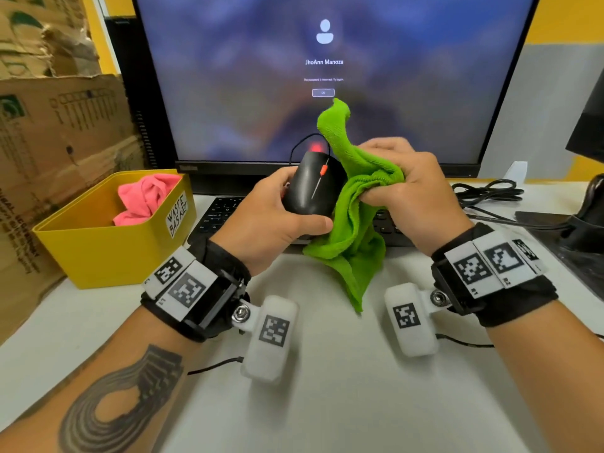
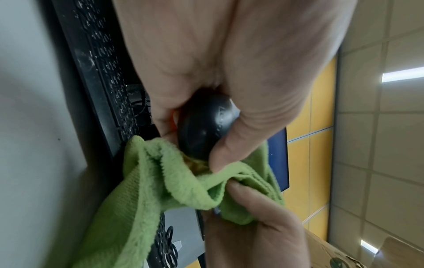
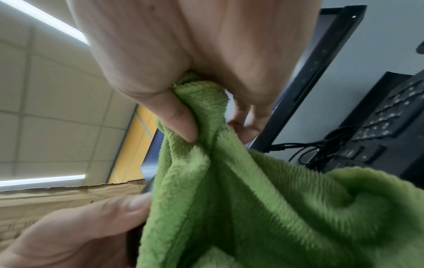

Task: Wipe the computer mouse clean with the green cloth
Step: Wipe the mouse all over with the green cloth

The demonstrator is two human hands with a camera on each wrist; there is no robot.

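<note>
- Up off the desk, the mouse sits in the left hand, thumb along its near side, fingers curled round the far side.
- Its long axis runs away from the person, cable end toward the monitor; the shell is smooth, glossy black and rounded, with a red wheel.
- Touching the mouse's right side, the green cloth is fuzzy, ribbed and crumpled, one corner standing up, another hanging below the hands.
- The right hand bunches the cloth between thumb and curled fingers.
- Under both hands lies a black keyboard.
- Left of the left hand stands a yellow plastic bin labelled "WASTE BASKET", holding a pink rag.
</note>
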